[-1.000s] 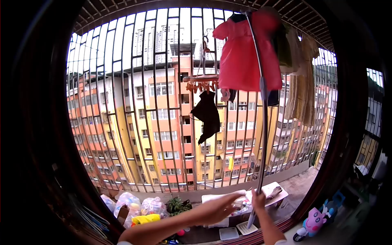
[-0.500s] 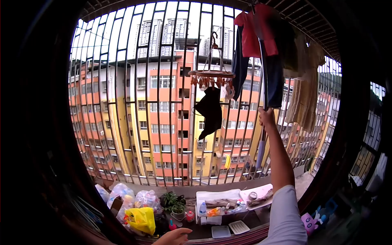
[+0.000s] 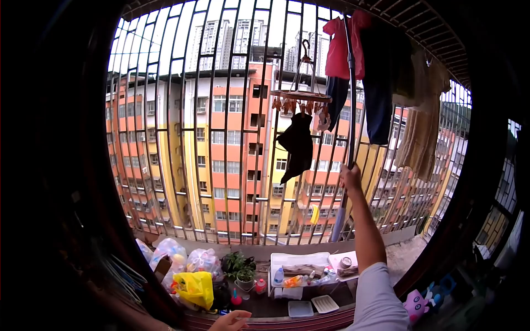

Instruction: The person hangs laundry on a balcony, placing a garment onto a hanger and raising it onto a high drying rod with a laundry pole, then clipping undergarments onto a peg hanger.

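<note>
Raised in front of the window bars, my right hand (image 3: 351,177) is wrapped round a long grey pole (image 3: 351,124). The pole's upper end reaches a red dress (image 3: 338,55) hanging near the ceiling; how it meets the hanger is too small to tell. The pole's thicker purple-grey end (image 3: 338,223) hangs below the hand. At the bottom edge my left hand (image 3: 232,320) is partly in view, fingers apart, holding nothing. To the left of the pole hangs a round clip rack (image 3: 301,96) with a black garment (image 3: 298,148) on it.
Dark trousers (image 3: 378,94) and a beige cloth (image 3: 420,129) hang at the right. Below are clear bags, a yellow bag (image 3: 196,288), a potted plant (image 3: 238,267), and a white tray (image 3: 276,259) with bottles. A pink toy (image 3: 415,304) is at the lower right.
My left hand has dropped from near the pole to the bottom edge. My right hand has risen with the pole, then lowered slightly. The red dress is now farther off, beside the other clothes.
</note>
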The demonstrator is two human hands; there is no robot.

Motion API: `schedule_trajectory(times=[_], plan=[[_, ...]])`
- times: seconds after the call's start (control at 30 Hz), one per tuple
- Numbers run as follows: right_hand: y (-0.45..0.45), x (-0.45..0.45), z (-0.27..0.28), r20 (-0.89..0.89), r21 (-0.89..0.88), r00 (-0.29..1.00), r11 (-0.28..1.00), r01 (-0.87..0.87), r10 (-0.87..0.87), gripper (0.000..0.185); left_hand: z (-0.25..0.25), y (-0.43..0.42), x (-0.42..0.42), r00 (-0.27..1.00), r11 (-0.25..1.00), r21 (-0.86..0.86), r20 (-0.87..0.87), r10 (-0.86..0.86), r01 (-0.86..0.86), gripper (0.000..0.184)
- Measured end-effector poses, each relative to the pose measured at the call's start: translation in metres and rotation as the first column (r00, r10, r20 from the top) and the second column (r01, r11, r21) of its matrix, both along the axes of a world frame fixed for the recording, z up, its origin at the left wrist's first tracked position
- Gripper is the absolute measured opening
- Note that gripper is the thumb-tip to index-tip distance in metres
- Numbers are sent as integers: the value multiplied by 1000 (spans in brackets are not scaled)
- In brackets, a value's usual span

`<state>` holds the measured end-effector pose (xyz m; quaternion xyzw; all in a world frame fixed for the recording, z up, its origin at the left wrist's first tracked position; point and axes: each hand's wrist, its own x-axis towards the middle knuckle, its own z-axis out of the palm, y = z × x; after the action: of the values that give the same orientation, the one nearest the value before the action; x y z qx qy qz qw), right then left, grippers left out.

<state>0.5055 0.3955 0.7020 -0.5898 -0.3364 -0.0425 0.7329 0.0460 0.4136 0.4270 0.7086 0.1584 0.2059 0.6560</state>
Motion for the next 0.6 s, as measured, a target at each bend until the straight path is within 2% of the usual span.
schedule_trajectory(times=[0.03,0.1,0.13,0.17,0.23,0.27,0.3,0.33,0.37,0.4,0.43,0.47,0.5,0.53,0.57,0.6], plan=[[4,-10,-21,-5,27,1000,999,-21,21,16,5,-2,-2,1000,1000,-4,-4,0,0,23],[16,-44,-70,-23,98,991,987,-128,131,16,24,-5,-5,981,996,-92,-192,3,-21,25],[25,-60,-102,-100,108,975,976,-188,199,15,24,-3,-5,985,986,-160,-170,9,-37,23],[30,-84,-130,-56,138,957,951,-277,286,13,21,-1,-5,991,976,-209,-132,29,-56,22],[46,-120,-193,6,116,890,883,-454,456,14,11,10,-4,997,993,-97,-39,71,-74,22],[38,-164,-192,-88,126,850,852,-508,520,15,25,9,-5,992,971,-208,-73,100,-114,23],[41,-185,-212,-94,77,843,848,-525,530,16,24,14,-4,994,987,-133,40,100,-94,25],[42,-204,-231,-174,-6,795,807,-591,581,20,31,15,-3,990,986,-110,48,131,-125,27],[32,-244,-231,-285,-47,793,818,-573,539,24,40,16,-1,986,984,-90,54,160,-155,30],[37,-269,-275,-287,-66,738,756,-651,611,24,38,21,4,974,985,-20,145,172,-171,37],[30,-293,-309,-159,-188,735,710,-678,660,19,38,24,6,956,980,48,234,175,-191,44],[28,-314,-354,-170,-121,595,582,-804,786,14,50,19,5,939,928,219,239,248,-301,51],[23,-336,-380,-102,-301,580,531,-792,808,13,59,15,3,912,834,381,257,319,-399,58],[14,-360,-400,-82,-343,572,515,-785,816,25,53,15,0,917,802,445,228,329,-398,65],[4,-386,-410,-62,-384,562,500,-776,825,39,39,18,1,943,835,439,190,275,-332,52],[-1,-393,-416,-219,-581,430,237,-779,876,41,27,16,-10,955,901,316,70,290,-297,41]])
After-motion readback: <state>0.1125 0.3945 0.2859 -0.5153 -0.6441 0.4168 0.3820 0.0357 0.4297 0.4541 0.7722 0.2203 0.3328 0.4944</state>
